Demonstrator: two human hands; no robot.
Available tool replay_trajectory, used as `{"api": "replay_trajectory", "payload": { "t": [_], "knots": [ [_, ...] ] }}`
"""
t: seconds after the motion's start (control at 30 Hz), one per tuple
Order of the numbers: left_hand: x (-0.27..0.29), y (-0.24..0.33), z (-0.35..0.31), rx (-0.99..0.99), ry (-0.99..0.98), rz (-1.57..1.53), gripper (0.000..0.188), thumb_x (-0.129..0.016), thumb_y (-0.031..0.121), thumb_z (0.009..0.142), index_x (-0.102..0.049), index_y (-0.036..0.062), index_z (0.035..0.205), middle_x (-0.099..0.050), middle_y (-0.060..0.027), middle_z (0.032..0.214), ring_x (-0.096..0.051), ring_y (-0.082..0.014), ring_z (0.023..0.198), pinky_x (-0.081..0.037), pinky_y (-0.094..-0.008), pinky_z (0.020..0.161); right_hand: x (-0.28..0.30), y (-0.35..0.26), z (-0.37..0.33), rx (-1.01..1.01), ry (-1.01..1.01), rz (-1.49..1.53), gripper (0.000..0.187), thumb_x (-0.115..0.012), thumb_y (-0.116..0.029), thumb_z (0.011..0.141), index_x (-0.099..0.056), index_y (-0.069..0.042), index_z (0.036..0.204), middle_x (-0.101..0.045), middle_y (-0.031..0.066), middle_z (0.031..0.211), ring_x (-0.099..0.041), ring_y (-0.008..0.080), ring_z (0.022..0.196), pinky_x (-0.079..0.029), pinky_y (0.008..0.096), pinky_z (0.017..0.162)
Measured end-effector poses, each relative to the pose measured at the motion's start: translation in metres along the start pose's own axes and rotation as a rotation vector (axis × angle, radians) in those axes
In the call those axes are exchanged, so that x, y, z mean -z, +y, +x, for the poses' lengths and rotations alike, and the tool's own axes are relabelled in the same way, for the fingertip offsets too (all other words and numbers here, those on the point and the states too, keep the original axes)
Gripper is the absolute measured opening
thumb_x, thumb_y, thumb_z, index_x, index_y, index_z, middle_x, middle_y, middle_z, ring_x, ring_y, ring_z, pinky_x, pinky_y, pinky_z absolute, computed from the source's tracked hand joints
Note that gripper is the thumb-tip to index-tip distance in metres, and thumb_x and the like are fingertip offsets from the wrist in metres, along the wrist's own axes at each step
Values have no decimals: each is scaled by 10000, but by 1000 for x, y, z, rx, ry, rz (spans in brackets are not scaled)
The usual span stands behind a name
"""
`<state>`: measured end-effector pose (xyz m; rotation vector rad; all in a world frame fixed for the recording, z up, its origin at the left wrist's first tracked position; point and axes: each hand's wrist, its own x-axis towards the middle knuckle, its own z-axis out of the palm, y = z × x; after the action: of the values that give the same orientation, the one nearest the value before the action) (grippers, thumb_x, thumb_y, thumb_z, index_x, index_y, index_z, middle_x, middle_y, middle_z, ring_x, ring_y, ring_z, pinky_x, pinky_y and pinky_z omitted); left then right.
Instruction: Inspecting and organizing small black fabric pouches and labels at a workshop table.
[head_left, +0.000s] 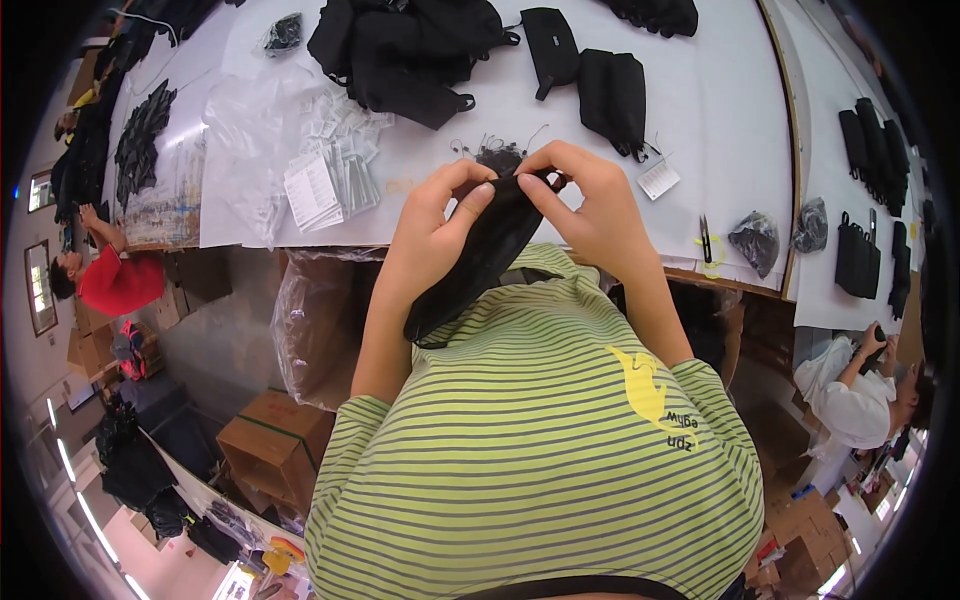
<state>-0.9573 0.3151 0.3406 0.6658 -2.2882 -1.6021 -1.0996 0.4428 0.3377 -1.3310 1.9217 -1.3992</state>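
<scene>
I see a smooth white surface (720, 130) strewn with flat tags (310, 190) and black pouches (612, 95), a cardboard box (262, 455) below. Over its near edge, left hand (438, 215) and right hand (592, 195) have their grip clamped on limp black cloth (485, 248), perhaps a pouch.

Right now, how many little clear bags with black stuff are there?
3: one bag far across the table, one bag beside the snips, one bag on the next table. Others may be hidden.

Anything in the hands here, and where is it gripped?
The left hand and right hand pinch one black fabric piece by its upper edge.
</scene>
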Motion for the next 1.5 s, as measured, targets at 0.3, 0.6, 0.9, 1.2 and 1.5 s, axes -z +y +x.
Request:
{"api": "replay_trajectory", "payload": {
  "t": [0.3, 0.6, 0.9, 1.2, 1.5],
  "knots": [
    [-11, -21, -8, 49, -281, -373, 229, -640, 136, 831, -552, 4, 996, -530, -64, 1023, -511, -149, 961, -383, -282, 890, -7, 26, -23, -549, -131, 809, 158, -611, -187, 875, -607, -31, 855, -559, -36, 685, -503, 43, 603, -377, 182, 522],
    [-41, -27, -8, 296, -289, -792, 108, -592, 62, 869, -541, 10, 948, -625, -145, 1111, -579, -161, 991, -437, -284, 900, 32, 40, -50, -764, -94, 874, 195, -607, -192, 880, -541, -60, 1008, -625, 52, 851, -636, 115, 717, -496, 201, 608],
    [-37, -34, 5, 372, -340, -719, 134, -618, 74, 846, -583, -19, 936, -670, -142, 962, -628, -157, 863, -496, -276, 812, 140, 255, -191, -1026, 556, -720, 285, -695, -247, 732, -620, -49, 923, -627, 130, 886, -623, 289, 829, -494, 378, 718],
    [-38, -26, 18, 366, -420, -702, 128, -615, 72, 846, -599, -22, 931, -673, -136, 947, -627, -145, 841, -500, -265, 792, 145, 294, -211, -1115, 499, -648, 382, -708, -343, 720, -625, -48, 948, -612, 139, 899, -600, 298, 871, -473, 405, 732],
    [-29, -21, 16, 369, -423, -679, 152, -623, 101, 837, -597, -19, 926, -665, -154, 946, -629, -161, 860, -488, -274, 803, 145, 264, -180, -864, 426, -922, 343, -708, -319, 749, -628, -37, 927, -651, 138, 918, -619, 283, 880, -472, 389, 780]
  ]
}}
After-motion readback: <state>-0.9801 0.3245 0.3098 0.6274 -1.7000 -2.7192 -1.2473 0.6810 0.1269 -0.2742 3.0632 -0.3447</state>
